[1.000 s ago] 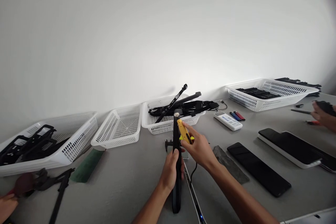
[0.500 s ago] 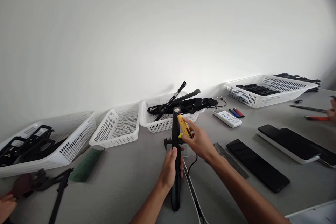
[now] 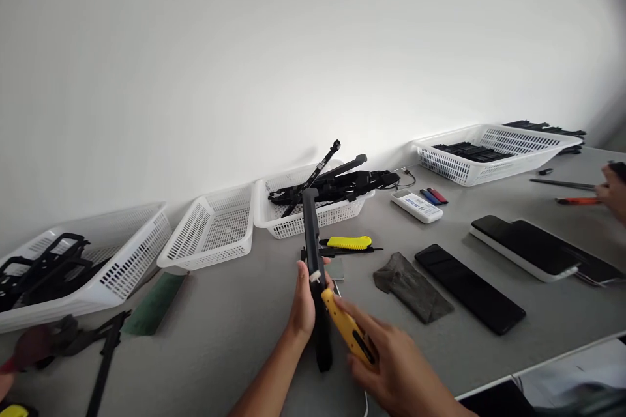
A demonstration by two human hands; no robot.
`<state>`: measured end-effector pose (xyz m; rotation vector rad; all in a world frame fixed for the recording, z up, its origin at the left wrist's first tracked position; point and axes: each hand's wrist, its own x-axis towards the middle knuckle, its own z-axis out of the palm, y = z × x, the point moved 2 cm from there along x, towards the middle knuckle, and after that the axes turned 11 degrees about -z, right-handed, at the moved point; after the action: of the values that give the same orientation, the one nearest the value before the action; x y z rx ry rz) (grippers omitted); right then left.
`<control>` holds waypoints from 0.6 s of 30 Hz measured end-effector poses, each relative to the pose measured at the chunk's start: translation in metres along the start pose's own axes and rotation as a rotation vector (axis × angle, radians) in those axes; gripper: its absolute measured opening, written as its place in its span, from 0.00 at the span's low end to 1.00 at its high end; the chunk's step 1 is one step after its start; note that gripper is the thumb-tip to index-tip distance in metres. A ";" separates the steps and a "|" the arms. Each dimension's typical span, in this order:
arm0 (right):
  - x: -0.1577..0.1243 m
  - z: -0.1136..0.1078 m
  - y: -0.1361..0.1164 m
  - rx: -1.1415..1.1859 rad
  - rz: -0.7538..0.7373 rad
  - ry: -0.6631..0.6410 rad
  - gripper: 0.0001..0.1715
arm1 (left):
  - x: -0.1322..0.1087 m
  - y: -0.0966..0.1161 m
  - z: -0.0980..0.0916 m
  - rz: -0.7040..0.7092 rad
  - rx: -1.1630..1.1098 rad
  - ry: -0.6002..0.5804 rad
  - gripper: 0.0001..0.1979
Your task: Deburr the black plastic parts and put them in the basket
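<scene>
My left hand (image 3: 307,309) is wrapped round a long narrow black plastic part (image 3: 312,228), which stands lengthwise away from me above the table. My right hand (image 3: 391,355) grips a yellow hand tool (image 3: 349,332) with a black switch-like inset on its handle. The tool's pale tip meets the black part, or lies very close to it, just above my left fingers. Beyond my hands, a bright yellow utility knife (image 3: 349,243) lies on the table. Dark calipers, partly hidden behind the black part, lie beside it. A crumpled grey cloth (image 3: 413,288) is to the right.
White baskets (image 3: 293,229) line the wall, several holding black plastic parts. To the right are dark phones (image 3: 469,288), a white device (image 3: 417,206) and small blue and red items (image 3: 434,196). A green sheet (image 3: 155,305) lies left. Another person's hand (image 3: 615,192) shows at the right edge.
My right hand has moved the yellow tool down along the black part, from its far end to near my left fingers. The view has shifted slightly; the utility knife and cloth show more.
</scene>
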<state>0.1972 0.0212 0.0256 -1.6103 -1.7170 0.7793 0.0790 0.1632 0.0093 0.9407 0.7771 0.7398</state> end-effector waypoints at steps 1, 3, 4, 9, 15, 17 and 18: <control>-0.008 0.005 0.004 0.000 -0.007 -0.041 0.52 | 0.000 0.002 0.001 0.013 -0.001 -0.011 0.43; -0.021 0.014 0.013 -0.005 -0.019 -0.123 0.58 | 0.001 0.004 0.002 0.015 -0.009 -0.035 0.43; -0.027 0.018 0.019 0.004 -0.031 -0.145 0.59 | 0.002 0.005 0.002 0.011 -0.019 -0.044 0.44; -0.043 0.025 0.032 0.023 -0.077 -0.145 0.56 | 0.006 0.007 0.001 0.029 -0.077 -0.055 0.45; -0.012 0.004 0.002 -0.020 -0.021 -0.025 0.53 | 0.001 0.004 0.004 -0.006 -0.060 -0.064 0.43; 0.005 -0.006 -0.008 -0.032 -0.001 0.048 0.49 | -0.001 0.001 0.003 -0.041 -0.022 -0.053 0.44; 0.013 -0.011 -0.011 -0.021 -0.006 0.085 0.49 | -0.001 -0.001 0.002 -0.070 0.003 -0.054 0.45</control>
<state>0.1987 0.0338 0.0414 -1.6281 -1.6745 0.6826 0.0802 0.1611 0.0092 0.9282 0.7602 0.6503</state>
